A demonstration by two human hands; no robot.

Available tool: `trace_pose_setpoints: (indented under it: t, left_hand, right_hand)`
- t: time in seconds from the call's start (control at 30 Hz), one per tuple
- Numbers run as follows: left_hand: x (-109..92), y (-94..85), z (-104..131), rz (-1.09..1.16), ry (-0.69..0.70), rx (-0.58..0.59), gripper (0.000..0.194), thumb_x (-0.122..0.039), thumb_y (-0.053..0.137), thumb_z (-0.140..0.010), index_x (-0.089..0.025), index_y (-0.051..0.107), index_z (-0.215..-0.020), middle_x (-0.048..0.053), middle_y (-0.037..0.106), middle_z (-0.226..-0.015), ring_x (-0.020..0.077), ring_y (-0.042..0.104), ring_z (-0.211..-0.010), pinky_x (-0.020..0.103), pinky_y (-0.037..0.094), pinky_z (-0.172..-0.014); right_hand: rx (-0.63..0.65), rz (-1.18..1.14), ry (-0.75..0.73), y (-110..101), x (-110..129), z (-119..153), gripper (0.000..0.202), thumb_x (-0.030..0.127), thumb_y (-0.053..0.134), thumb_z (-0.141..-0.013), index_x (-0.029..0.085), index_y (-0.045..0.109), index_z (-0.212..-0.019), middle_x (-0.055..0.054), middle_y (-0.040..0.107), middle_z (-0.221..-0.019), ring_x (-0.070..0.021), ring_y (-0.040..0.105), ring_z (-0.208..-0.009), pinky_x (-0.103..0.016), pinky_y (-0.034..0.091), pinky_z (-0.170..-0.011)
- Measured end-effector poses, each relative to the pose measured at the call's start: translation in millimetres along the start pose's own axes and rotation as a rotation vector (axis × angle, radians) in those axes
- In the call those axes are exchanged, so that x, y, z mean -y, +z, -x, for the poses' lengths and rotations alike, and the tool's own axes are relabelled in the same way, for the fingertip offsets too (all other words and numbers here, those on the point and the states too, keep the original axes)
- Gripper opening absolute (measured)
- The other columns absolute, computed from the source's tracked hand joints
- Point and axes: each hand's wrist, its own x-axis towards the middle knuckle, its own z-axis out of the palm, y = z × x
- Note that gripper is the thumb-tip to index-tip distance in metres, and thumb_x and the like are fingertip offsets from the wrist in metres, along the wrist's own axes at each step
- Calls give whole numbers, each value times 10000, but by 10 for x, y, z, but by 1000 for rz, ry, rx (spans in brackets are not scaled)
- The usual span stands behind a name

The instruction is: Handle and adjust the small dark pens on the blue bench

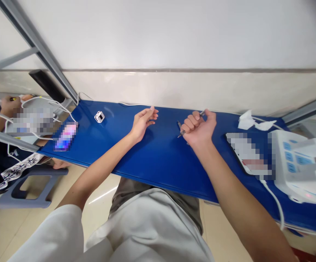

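My left hand [143,123] hovers over the blue tabletop [160,153], its fingers loosely curled and apart, with nothing visible in them. My right hand [200,128] is wrapped round a slim grey metal tool [181,134]. Thin pointed parts of this tool stick out on the left side of the fist, and its other end shows by the raised thumb. The palm and fingers hide its middle, so its exact kind cannot be made out. A small white object with a dark face [99,116] sits on the table left of my left hand.
A blurred-out phone [66,136] lies at the left edge, another phone [247,154] with a cable at the right. Beside that stand a white device with blue buttons [296,163] and crumpled tissue [246,120]. Metal frame posts flank the table. Another person's hand [9,105] is at far left.
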Motion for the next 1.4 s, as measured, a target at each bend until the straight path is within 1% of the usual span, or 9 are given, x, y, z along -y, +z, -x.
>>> trace_pose_setpoints:
  t: [0.37,0.63,0.73,0.87,0.97,1.1,1.23,1.33,1.4]
  left_hand:
    - [-9,-36,-31,28,5,-13,467,-696,824,-935,-236,787,-1002,68,770,-968,185,733,-956,333,569,-855]
    - [-54,28,18,56,-21,-23,413,-608,854,-944,-202,778,-955,49,747,-926,124,687,-832,250,526,-767]
    - [-55,33,23,64,-9,-8,399,-590,847,-958,-197,783,-948,48,741,-918,118,675,-814,244,519,-754]
    - [-56,37,23,64,-13,-25,381,-575,847,-963,-200,780,-942,48,740,-916,121,677,-814,244,523,-756]
    - [-57,35,15,54,-8,-50,382,-579,837,-971,-203,774,-942,48,739,-912,123,681,-817,246,530,-759]
    - [-48,-1,-19,15,69,-63,412,-622,777,-1004,-212,772,-957,51,741,-913,131,684,-819,255,536,-752]
    - [-24,-38,-43,-177,161,-37,442,-669,701,-1036,-236,787,-1056,71,778,-975,177,724,-899,301,561,-815]
    - [23,-43,-27,-525,319,103,408,-598,637,-1092,-241,788,-1218,112,808,-1164,247,740,-1096,396,569,-995]
    - [67,-41,-7,-810,456,199,369,-488,559,-1139,-235,773,-1303,129,787,-1298,281,709,-1226,465,527,-1117]
  right_hand:
    - [-43,-46,22,10,43,23,623,811,504,-1017,294,360,-702,56,146,-525,-159,144,-449,-337,202,-385]
    - [-151,-490,187,56,70,53,518,618,610,-1032,277,360,-734,72,209,-517,-138,174,-424,-289,229,-366]
    - [-155,-501,187,102,72,39,526,593,701,-1006,280,378,-734,74,208,-534,-141,234,-433,-292,285,-381]
    - [-127,-300,133,159,10,-10,541,594,699,-1023,273,378,-728,42,331,-584,-168,405,-511,-308,441,-475]
    - [-105,-123,85,186,-64,-30,576,783,607,-1027,280,470,-781,8,474,-672,-194,533,-604,-333,519,-545]
    - [-90,108,6,218,-178,-10,661,949,592,-941,290,596,-902,8,502,-695,-200,571,-621,-334,525,-556]
    - [-9,539,-162,223,-342,40,591,842,638,-998,268,727,-1106,-80,695,-956,-243,692,-829,-366,577,-697]
    - [143,1052,-346,202,-483,93,493,649,569,-1093,237,732,-1308,-166,724,-1210,-346,693,-1106,-517,581,-971]
    - [256,1310,-411,195,-554,132,456,559,585,-1081,213,723,-1345,-195,713,-1271,-400,658,-1171,-591,535,-1047]
